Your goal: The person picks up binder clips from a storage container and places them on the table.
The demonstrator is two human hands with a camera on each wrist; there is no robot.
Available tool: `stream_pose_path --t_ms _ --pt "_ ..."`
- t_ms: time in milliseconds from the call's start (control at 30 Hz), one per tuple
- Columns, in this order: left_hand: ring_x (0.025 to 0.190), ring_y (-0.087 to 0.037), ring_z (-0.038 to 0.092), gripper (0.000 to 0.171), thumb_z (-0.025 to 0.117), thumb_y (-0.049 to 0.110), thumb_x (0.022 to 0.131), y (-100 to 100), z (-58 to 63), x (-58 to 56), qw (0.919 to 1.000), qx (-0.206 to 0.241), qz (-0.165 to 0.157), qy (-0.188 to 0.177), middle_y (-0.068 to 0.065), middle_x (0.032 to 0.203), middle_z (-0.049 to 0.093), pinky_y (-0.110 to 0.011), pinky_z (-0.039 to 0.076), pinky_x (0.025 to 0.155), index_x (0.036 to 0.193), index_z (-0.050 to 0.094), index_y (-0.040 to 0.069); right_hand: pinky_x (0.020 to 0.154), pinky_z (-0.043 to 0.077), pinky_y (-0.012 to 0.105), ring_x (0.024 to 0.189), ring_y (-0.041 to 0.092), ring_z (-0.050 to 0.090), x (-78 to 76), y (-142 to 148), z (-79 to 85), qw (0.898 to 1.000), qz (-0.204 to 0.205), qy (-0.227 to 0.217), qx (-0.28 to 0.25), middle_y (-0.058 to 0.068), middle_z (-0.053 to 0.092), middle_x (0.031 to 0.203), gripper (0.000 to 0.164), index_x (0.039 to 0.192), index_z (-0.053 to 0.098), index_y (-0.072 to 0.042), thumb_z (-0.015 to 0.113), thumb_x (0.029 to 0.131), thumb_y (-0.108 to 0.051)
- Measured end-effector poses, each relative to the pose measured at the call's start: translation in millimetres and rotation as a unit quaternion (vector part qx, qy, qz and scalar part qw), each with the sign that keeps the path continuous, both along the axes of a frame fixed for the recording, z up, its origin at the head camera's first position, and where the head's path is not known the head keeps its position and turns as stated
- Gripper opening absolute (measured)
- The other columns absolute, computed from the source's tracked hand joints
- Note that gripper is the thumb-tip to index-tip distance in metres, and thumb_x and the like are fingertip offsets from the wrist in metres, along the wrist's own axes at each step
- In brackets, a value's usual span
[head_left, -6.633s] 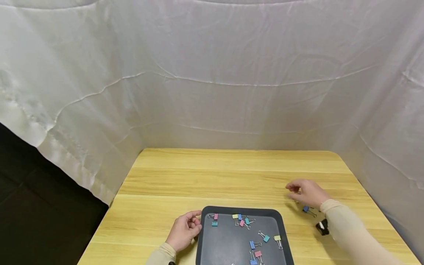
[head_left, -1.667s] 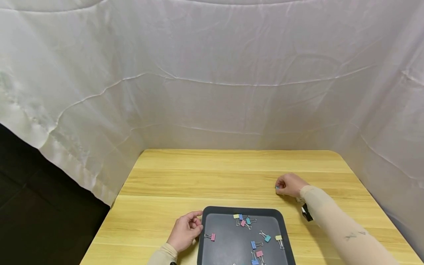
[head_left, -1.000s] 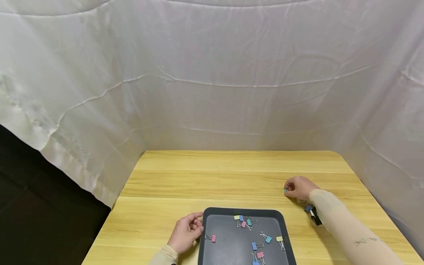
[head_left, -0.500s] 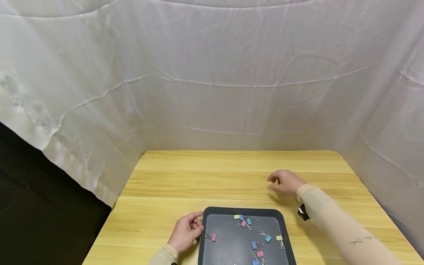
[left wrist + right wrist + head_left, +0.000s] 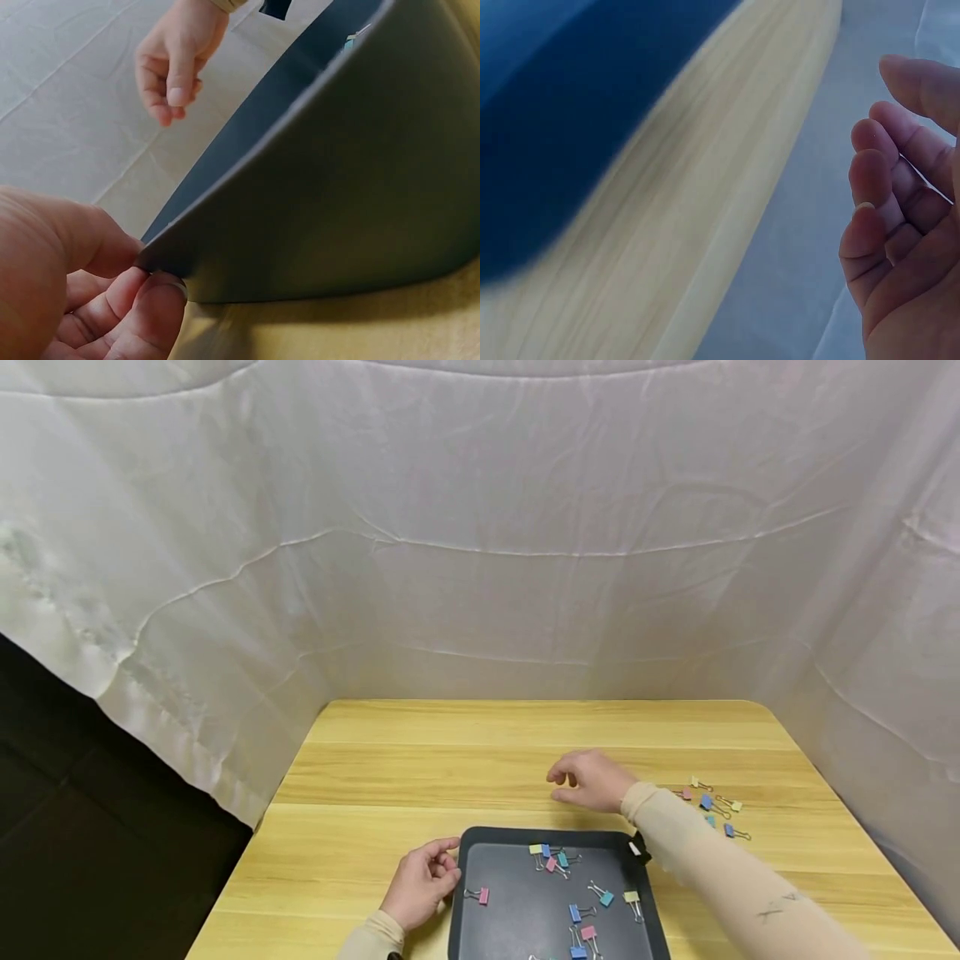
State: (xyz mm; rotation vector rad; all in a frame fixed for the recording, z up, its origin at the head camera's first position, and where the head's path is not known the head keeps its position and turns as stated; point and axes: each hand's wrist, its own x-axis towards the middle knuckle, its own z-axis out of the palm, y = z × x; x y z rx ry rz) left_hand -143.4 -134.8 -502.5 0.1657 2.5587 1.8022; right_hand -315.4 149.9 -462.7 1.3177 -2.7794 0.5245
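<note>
My left hand [image 5: 418, 887] is at the left rim of a dark grey tray [image 5: 517, 935]; in the left wrist view its thumb and fingers pinch the tray's rim. A pink binder clip [image 5: 483, 897] lies inside near that rim. More binder clips in blue, teal, yellow and pink are spread over the tray's back and right side, among them a teal clip [image 5: 606, 899]. My right hand [image 5: 592, 782] is over the wood beyond the tray's back edge, fingers loosely curled; the right wrist view shows nothing in its grasp [image 5: 907, 195].
To the right of the tray, a loose group of binder clips lies on the wooden table [image 5: 420, 777], including a blue clip [image 5: 707, 802] and a teal one [image 5: 709, 820]. A pale curtain [image 5: 540, 610] hangs around the table's back and sides.
A teal clip that lay at the tray's left went into my right hand and was let go among the clips at right. The empty hand then moved left. The pink clip sits nearer me than before.
</note>
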Motion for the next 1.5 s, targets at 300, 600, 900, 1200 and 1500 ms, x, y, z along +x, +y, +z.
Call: stream_pose_path --t_ms 300,600,900,1200,1500 --pt "0.066 -0.015 0.054 0.039 0.06 -0.007 0.079 -1.8 -0.7 -1.0 1.0 -0.005 -0.003 -0.003 -0.012 0.082 0.056 -0.018 0.046 0.056 0.117 0.053 -0.01 0.065 0.045 0.021 0.074 0.008 0.055 24.8 -44.8 -7.2 0.997 0.07 -0.023 -0.018 -0.005 0.063 0.093 0.02 0.098 0.067 -0.02 0.066 0.083 -0.033" --pt "0.065 -0.01 0.054 0.04 0.064 -0.001 0.08 -9.9 -34.7 -13.6 1.0 0.001 0.003 -0.009 -0.006 0.082 0.056 -0.02 0.046 0.055 0.119 0.055 -0.003 0.062 0.042 0.014 0.069 0.001 0.052 58.6 -82.9 -9.6 0.988 0.151 -0.003 -0.019 -0.011 0.059 0.086 0.022 0.097 0.068 -0.018 0.068 0.081 -0.032" --pt "0.066 -0.011 0.055 0.04 0.063 0.001 0.08 -11.2 -38.3 -14.8 0.9999 -0.003 -0.003 -0.009 -0.003 0.081 0.056 -0.021 0.047 0.055 0.119 0.055 0.0 0.066 0.042 0.011 0.074 -0.006 0.051 84.6 -101.0 -22.8 0.979 0.202 0.002 0.028 -0.012 0.059 0.089 0.021 0.098 0.068 -0.018 0.069 0.08 -0.028" --pt "0.065 -0.015 0.054 0.04 0.06 -0.007 0.079 -4.5 -8.6 -3.8 0.9997 0.02 -0.007 -0.011 -0.015 0.082 0.057 -0.018 0.044 0.053 0.119 0.052 -0.01 0.052 0.034 0.014 0.058 -0.005 0.039 100.0 -108.2 -44.3 0.975 0.195 0.042 0.096 -0.017 0.045 0.069 0.013 0.076 0.062 -0.025 0.072 0.075 -0.033" --pt "0.065 -0.016 0.055 0.039 0.059 -0.009 0.079 -3.1 -2.8 -0.5 0.9998 0.018 -0.006 -0.005 -0.017 0.082 0.056 -0.018 0.045 0.053 0.118 0.052 -0.011 0.055 0.036 0.011 0.06 -0.007 0.039 107.2 -112.3 -54.1 0.967 0.227 0.067 0.099 -0.02 0.045 0.072 0.015 0.074 0.061 -0.027 0.074 0.07 -0.032"
